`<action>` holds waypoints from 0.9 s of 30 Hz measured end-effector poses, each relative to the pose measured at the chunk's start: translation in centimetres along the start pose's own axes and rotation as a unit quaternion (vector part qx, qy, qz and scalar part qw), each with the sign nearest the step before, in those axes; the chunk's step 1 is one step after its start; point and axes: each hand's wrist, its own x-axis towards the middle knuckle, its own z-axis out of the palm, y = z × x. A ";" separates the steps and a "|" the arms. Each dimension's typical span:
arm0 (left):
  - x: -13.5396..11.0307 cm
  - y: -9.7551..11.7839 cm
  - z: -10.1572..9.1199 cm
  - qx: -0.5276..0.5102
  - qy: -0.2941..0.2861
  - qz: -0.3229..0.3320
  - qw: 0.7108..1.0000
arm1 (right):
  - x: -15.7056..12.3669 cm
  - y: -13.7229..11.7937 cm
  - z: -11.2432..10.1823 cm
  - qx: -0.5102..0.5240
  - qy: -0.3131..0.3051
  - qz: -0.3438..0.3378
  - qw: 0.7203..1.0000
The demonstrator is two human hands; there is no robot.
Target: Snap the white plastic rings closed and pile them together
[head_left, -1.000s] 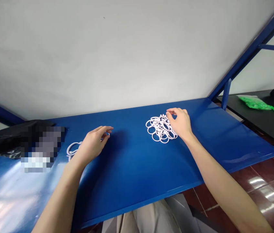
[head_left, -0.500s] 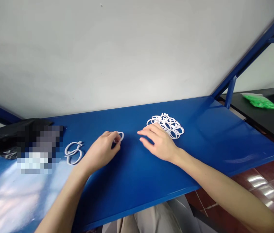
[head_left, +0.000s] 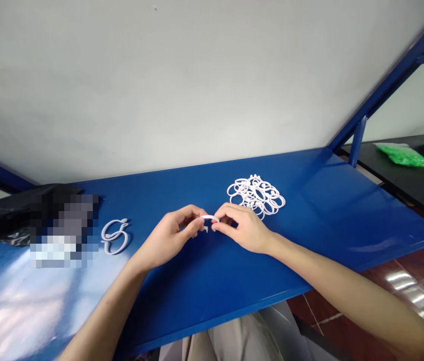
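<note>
A white plastic shower curtain ring (head_left: 209, 217) is held between both hands, above the middle of the blue table (head_left: 219, 296). My left hand (head_left: 172, 231) pinches its left side and my right hand (head_left: 242, 226) pinches its right side; the fingers hide part of it. Just beyond my right hand lies a pile of several similar white rings (head_left: 260, 193), some with small ball ends. Two linked or overlapping white rings (head_left: 114, 236) rest on the table to the left of my left hand.
At the left end sits black plastic (head_left: 5, 215) beside a blurred-out patch (head_left: 65, 225). A pale wall (head_left: 197, 90) rises behind the table. Blue metal braces (head_left: 355, 143) stand at the right. On a black surface farther right lies a green bag (head_left: 409, 156).
My left hand has moved right with the ring. My right hand has closed in from the open and now grips the ring too.
</note>
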 end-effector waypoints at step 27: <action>0.6 -0.2 2.8 -0.170 0.135 -0.009 0.976 | -0.3 -0.2 0.3 0.064 0.110 0.045 0.991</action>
